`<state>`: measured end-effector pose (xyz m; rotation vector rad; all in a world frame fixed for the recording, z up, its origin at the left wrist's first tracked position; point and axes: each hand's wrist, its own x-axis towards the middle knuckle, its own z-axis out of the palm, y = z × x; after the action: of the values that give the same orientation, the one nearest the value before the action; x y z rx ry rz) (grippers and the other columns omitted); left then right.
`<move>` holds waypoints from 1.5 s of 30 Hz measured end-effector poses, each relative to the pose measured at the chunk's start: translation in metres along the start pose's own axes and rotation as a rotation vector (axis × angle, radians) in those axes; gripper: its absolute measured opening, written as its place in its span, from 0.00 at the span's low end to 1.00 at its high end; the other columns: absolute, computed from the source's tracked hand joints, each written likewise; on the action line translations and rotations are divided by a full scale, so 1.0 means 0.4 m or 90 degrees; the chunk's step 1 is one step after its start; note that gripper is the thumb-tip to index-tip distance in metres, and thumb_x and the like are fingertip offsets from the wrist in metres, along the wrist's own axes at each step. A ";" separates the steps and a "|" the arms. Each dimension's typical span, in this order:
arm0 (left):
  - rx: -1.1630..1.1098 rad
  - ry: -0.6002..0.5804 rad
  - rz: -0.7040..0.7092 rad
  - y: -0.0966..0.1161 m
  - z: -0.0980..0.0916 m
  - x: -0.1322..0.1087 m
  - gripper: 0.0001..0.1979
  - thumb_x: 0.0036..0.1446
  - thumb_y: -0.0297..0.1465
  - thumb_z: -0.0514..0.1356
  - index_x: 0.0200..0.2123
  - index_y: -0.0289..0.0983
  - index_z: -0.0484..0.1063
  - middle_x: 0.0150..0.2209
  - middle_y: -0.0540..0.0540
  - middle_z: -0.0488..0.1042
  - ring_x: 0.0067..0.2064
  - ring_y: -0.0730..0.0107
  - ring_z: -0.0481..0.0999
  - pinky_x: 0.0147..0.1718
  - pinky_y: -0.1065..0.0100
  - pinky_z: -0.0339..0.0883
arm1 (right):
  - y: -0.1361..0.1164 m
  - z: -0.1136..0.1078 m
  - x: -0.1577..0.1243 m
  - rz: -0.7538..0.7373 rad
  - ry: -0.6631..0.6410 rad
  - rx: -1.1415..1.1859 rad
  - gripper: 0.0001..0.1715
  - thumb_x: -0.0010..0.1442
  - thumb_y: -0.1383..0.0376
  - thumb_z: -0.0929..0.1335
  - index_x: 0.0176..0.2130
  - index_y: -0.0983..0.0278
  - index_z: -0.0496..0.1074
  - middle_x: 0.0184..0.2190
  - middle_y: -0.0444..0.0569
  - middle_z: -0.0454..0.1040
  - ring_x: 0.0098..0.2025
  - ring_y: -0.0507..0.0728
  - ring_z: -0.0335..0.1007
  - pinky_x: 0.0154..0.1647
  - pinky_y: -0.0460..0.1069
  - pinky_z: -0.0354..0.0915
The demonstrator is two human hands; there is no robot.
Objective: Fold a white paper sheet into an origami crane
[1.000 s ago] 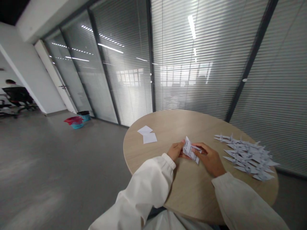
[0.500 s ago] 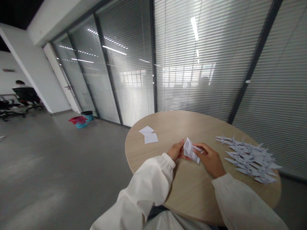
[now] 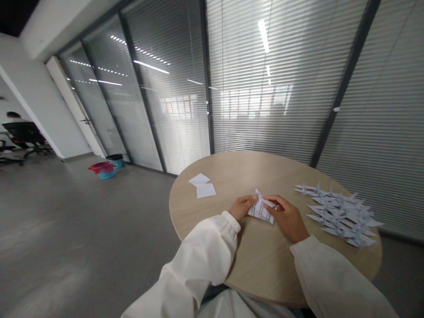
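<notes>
Both my hands are over the near middle of a round light-wood table. My left hand pinches the left side of a folded sheet of printed paper, and my right hand holds its right side with the fingers curled over the top. The paper's lower edge sits close to the tabletop. A heap of several white origami cranes lies to the right of my right hand. Two blank white paper squares lie beyond my left hand, apart from it.
Glass partitions with grey blinds stand behind the table. On the grey floor at left are a red-and-blue basket and a black-rimmed bin. A person sits on a black chair in the far distance.
The folded paper has turned and now lies wider and flatter between my hands, its point no longer tilted up to the right. The view has shifted slightly.
</notes>
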<state>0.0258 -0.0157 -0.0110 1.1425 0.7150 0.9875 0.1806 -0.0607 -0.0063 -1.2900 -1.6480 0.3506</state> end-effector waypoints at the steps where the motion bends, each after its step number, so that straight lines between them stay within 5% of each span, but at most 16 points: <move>1: 0.002 -0.001 0.006 0.000 0.000 0.001 0.27 0.34 0.49 0.66 0.28 0.30 0.72 0.24 0.47 0.72 0.25 0.73 0.69 0.28 0.69 0.64 | 0.001 0.001 0.000 0.000 -0.002 0.005 0.16 0.53 0.58 0.64 0.40 0.62 0.72 0.37 0.49 0.75 0.29 0.53 0.69 0.32 0.48 0.66; 10: 0.111 0.011 0.058 0.009 -0.002 -0.004 0.26 0.36 0.50 0.63 0.25 0.30 0.72 0.20 0.50 0.67 0.22 0.78 0.63 0.22 0.75 0.55 | -0.005 0.000 -0.002 -0.012 -0.028 0.047 0.15 0.53 0.58 0.65 0.39 0.61 0.71 0.38 0.49 0.75 0.35 0.56 0.72 0.34 0.49 0.68; 20: 0.210 0.060 0.072 0.020 0.002 -0.017 0.26 0.38 0.53 0.61 0.19 0.31 0.71 0.18 0.50 0.65 0.22 0.75 0.65 0.23 0.72 0.61 | -0.015 -0.002 -0.003 0.020 -0.036 0.067 0.14 0.54 0.56 0.65 0.38 0.62 0.71 0.36 0.49 0.76 0.37 0.57 0.73 0.36 0.50 0.68; 27: 0.158 0.085 0.091 0.029 0.001 -0.013 0.24 0.36 0.49 0.64 0.22 0.31 0.71 0.19 0.51 0.66 0.21 0.79 0.63 0.20 0.76 0.59 | 0.020 0.017 0.002 0.044 -0.039 0.144 0.25 0.53 0.56 0.66 0.50 0.61 0.62 0.38 0.51 0.75 0.36 0.57 0.73 0.34 0.51 0.69; 32: 0.074 0.141 0.098 0.026 -0.008 0.000 0.23 0.33 0.47 0.66 0.23 0.33 0.68 0.19 0.52 0.66 0.21 0.79 0.65 0.20 0.76 0.60 | 0.003 0.013 0.001 -0.062 0.089 0.076 0.32 0.52 0.58 0.67 0.54 0.63 0.57 0.47 0.56 0.68 0.47 0.60 0.67 0.43 0.56 0.67; 38: -0.017 0.142 0.095 0.010 -0.012 0.010 0.22 0.36 0.44 0.67 0.27 0.34 0.64 0.19 0.55 0.66 0.22 0.77 0.69 0.22 0.73 0.66 | -0.027 0.017 -0.008 -0.277 0.055 -0.148 0.21 0.48 0.60 0.71 0.43 0.57 0.71 0.57 0.51 0.57 0.58 0.64 0.53 0.56 0.61 0.54; 45: -0.098 0.076 0.022 0.012 0.003 -0.003 0.21 0.41 0.36 0.66 0.35 0.33 0.61 0.25 0.47 0.74 0.26 0.69 0.76 0.31 0.64 0.71 | -0.002 0.013 0.000 -0.260 0.099 -0.150 0.06 0.55 0.61 0.67 0.33 0.58 0.74 0.53 0.49 0.63 0.55 0.61 0.57 0.56 0.60 0.55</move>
<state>0.0252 -0.0168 -0.0062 0.9709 0.7027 1.1283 0.1759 -0.0596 -0.0081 -1.0800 -1.8039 -0.1908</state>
